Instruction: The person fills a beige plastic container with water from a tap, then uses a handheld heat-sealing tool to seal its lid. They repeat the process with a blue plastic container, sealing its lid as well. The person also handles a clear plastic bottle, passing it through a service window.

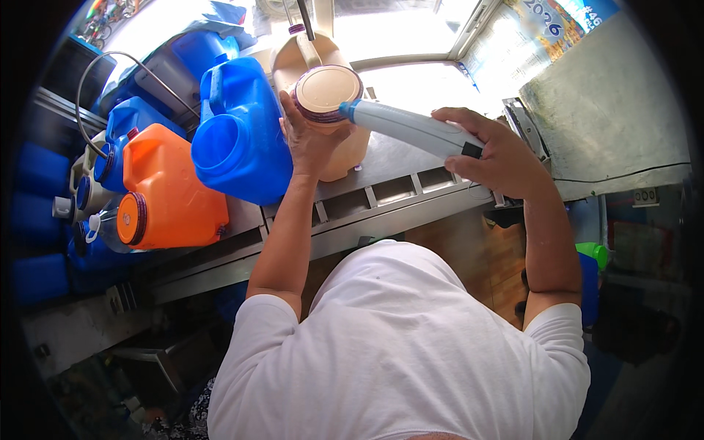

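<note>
A beige water jug [345,158] stands on the metal counter, its wide round cap [328,89] facing me, with a purple band around the rim. My left hand [312,143] is curled around the jug's neck, just below and left of the cap. In my right hand [495,150] is a long pale grey hand tool [411,126] with a blue tip and a black part near my fingers. The blue tip is at the cap's right edge; whether it touches, I cannot tell. Left of the jug sits a blue jug [246,132] with an uncapped wide mouth.
An orange jug [176,187] with a dark-ringed cap stands at left, near a clear bottle [110,227] and more blue jugs. The steel counter [400,158] has slots along its front edge. A concrete wall [609,110] rises at right. A window lies behind.
</note>
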The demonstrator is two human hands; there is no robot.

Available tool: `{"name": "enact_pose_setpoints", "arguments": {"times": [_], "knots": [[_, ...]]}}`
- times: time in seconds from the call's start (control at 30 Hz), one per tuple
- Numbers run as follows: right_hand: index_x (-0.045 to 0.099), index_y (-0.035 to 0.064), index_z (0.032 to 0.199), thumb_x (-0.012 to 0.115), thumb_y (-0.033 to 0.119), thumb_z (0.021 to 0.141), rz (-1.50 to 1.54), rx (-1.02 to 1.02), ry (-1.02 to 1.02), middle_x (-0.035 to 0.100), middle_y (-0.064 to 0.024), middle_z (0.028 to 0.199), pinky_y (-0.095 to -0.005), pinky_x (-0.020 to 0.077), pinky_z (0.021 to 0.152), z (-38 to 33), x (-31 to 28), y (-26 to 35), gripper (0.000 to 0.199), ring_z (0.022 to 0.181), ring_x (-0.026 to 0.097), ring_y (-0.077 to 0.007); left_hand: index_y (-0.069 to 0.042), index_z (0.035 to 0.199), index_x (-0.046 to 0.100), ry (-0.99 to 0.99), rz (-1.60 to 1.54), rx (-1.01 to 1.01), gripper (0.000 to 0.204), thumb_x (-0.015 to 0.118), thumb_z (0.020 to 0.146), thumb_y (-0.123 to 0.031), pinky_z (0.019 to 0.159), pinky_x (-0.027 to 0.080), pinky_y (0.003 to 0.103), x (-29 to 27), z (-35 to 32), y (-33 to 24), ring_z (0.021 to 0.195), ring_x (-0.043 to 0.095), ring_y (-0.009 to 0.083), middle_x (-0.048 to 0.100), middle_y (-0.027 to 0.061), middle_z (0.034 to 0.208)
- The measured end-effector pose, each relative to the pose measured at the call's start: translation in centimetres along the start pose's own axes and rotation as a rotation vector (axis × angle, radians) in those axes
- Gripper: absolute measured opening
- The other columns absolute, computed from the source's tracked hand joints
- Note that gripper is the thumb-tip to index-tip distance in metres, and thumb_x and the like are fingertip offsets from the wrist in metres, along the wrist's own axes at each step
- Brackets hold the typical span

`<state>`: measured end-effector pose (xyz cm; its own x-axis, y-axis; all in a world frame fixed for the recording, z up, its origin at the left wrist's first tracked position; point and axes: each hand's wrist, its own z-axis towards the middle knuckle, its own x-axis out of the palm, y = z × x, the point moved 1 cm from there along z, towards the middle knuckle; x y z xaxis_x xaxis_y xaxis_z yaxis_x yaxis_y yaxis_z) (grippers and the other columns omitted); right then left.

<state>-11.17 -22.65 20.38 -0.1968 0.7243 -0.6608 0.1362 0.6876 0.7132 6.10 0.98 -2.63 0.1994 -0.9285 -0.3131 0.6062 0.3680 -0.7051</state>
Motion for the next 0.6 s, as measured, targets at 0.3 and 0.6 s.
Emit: {"name": "enact_pose_setpoints", "arguments": {"times": [0.3,0.6], "knots": [[0.056,0.0137,0.139,0.071,0.011,0.081,-0.007,0.019,-0.203,0.068,-0.0067,0.102,-0.0294,0.0516,0.082,1.9,-0.7,-5.7,0.061,0.087,0.061,-0.0118,-0.008,0.161,0.001,0.179,-0.296,-0.191,0.126,0.085,0.075,-0.048,0.117,0.028,0.046,-3.0,0.0,0.6,0.139,0.04,0.0372,0.034,0.0209,0.155],[0.055,0.0135,0.141,0.074,0.01,0.078,0.249,-0.31,0.025,0.069,-0.0115,0.111,-0.0338,0.0517,0.089,0.9,4.3,-9.3,0.066,0.095,0.066,-0.0195,-0.007,0.161,0.012,0.024,-0.205,-0.275,0.105,0.045,0.091,-0.078,0.117,0.027,0.045,-4.5,-1.0,-4.4,0.136,0.044,0.0284,0.052,0.0194,0.14]]}}
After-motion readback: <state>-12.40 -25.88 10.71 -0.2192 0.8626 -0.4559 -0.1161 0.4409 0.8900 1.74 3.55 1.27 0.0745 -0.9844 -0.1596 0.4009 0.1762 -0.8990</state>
